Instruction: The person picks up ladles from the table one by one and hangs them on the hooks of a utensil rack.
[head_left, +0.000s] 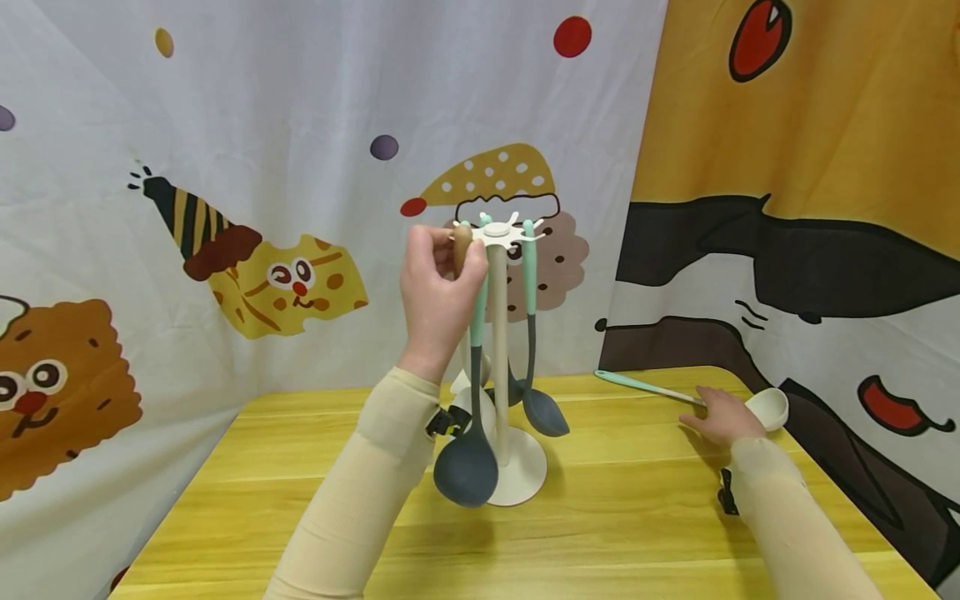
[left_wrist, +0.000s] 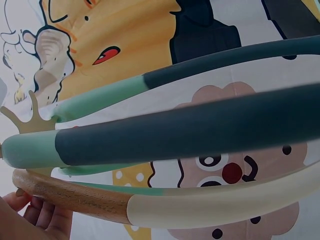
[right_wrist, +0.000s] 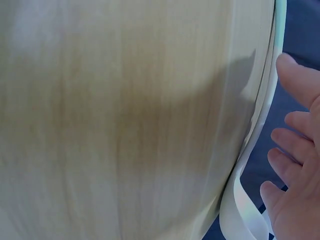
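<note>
Up at the hooks of a white utensil rack, my left hand pinches the brown wooden handle of a white-shafted utensil. Its head is partly hidden, so its exact kind is unclear. A dark grey ladle with a mint handle hangs on the near side. Another dark utensil hangs to the right. On the table at right, my right hand is at a white ladle with a mint handle. In the right wrist view, its fingers are loosely extended beside the ladle, not wrapped round it.
The rack stands near the middle of a wooden table. The white ladle lies close to the table's back right edge. A cartoon-printed curtain hangs right behind the table and along its right side.
</note>
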